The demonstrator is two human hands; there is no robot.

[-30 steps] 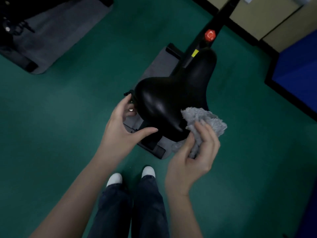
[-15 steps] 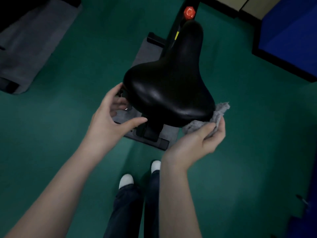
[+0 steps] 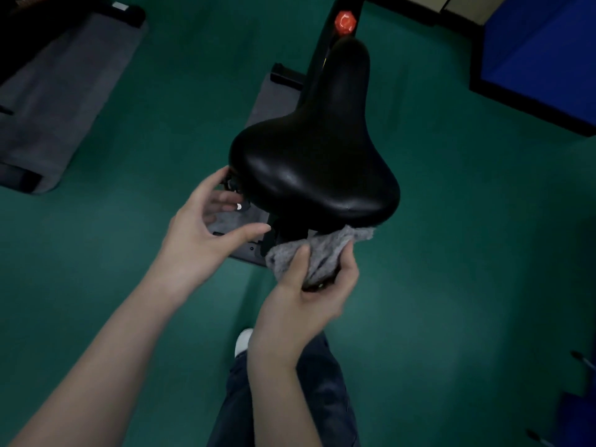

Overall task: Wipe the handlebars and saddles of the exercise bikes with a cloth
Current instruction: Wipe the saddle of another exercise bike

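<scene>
My left hand (image 3: 206, 233) hangs spread and empty at the left of the saddle (image 3: 316, 162), maybe touching its underside. Right of that, my right hand (image 3: 306, 301) bunches the cloth (image 3: 319, 253) under the saddle's near rim.

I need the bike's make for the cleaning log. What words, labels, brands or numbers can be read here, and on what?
No text can be read.
On the red knob behind the saddle: a pale curved mark, too blurred to read.
On the black bar, top left: a white tag, too small to read.
On saddle and cloth: no print shows.
</scene>
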